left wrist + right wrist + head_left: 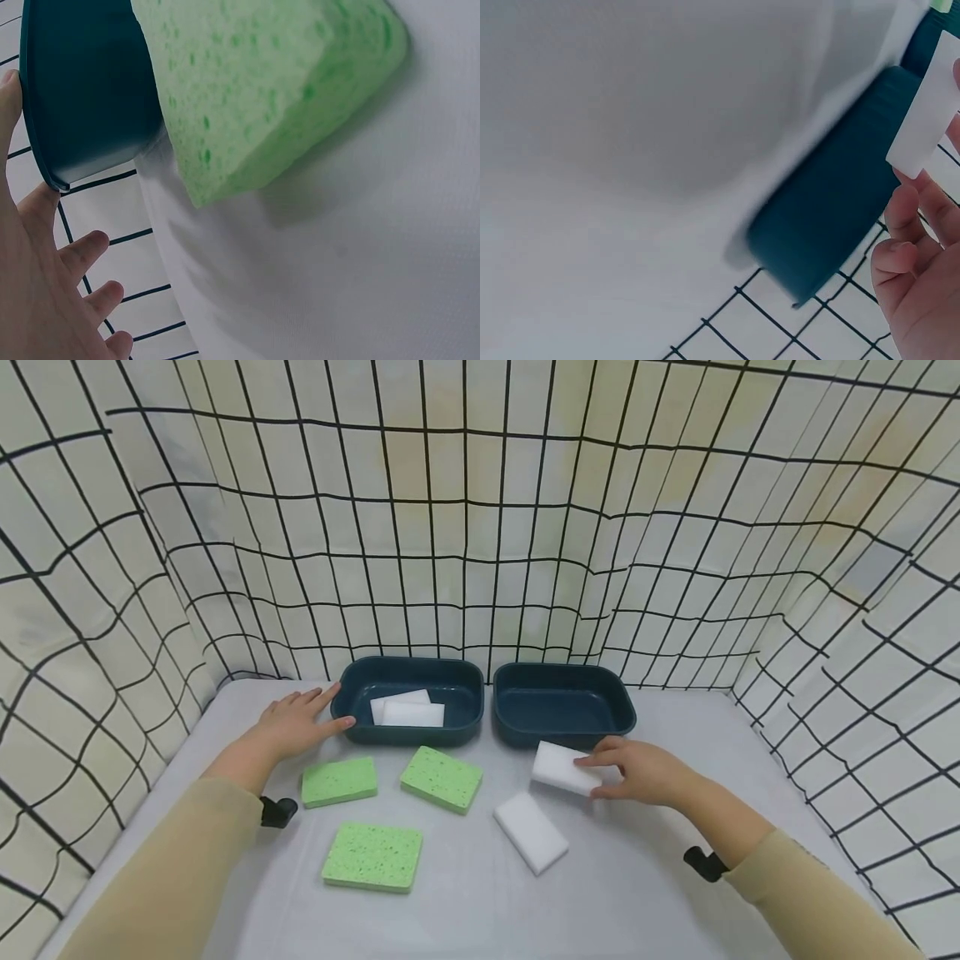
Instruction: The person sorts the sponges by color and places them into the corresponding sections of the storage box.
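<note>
In the head view my right hand (637, 770) pinches a white sponge (561, 768) just in front of the right dark teal bin (566, 739). The right wrist view shows that sponge (926, 112) tilted, with the bin (825, 195) behind it. My left hand (296, 725) touches the left end of the left teal bin (412, 737), its fingers spread along the rim. Two white sponges (412, 715) lie in the left bin. On the table are another white sponge (531, 832) and three green sponges (373, 857), one of them (247, 90) close up in the left wrist view.
A white-covered table (465, 918) holds everything. Black wire grid (465, 502) with pale cloth behind it encloses the back and both sides. The two bins stand side by side at the table's back edge.
</note>
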`<state>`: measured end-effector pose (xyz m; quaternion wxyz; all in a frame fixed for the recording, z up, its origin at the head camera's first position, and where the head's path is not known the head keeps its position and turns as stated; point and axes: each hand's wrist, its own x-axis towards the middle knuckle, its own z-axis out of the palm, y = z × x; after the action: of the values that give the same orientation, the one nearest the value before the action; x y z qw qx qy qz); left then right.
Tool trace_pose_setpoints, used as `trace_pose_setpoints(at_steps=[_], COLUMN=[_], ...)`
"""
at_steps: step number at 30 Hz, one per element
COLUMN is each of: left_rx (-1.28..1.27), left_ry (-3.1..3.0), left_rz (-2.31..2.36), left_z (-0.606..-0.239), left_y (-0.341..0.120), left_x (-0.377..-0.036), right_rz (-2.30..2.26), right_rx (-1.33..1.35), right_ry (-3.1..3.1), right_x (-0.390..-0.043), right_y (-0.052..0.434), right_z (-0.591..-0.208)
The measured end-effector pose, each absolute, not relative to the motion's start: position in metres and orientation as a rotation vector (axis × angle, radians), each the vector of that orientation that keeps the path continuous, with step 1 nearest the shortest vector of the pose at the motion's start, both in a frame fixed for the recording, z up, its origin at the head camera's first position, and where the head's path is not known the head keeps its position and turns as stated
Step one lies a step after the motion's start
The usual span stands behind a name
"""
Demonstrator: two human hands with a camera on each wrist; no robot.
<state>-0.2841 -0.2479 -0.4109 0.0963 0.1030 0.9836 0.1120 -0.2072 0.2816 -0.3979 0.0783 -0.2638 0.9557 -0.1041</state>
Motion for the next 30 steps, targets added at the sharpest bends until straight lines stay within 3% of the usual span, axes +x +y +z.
trace_pose_setpoints(at_steps=[18,30], left_rx=[0.307,0.302], left_ry=[2.919,2.923], left_rz=[0.334,0.337], left_z=[-0.414,-0.415], left_y=[-0.252,-0.251], left_x=[-0.287,-0.286], right_rz=[-0.314,-0.264], right_rx=[-0.857,-0.885], right_ry=[2.925,2.895], right_x=[-0.239,-0.285], right_y=[0.239,0.169], right_z=[-0.345,-0.351])
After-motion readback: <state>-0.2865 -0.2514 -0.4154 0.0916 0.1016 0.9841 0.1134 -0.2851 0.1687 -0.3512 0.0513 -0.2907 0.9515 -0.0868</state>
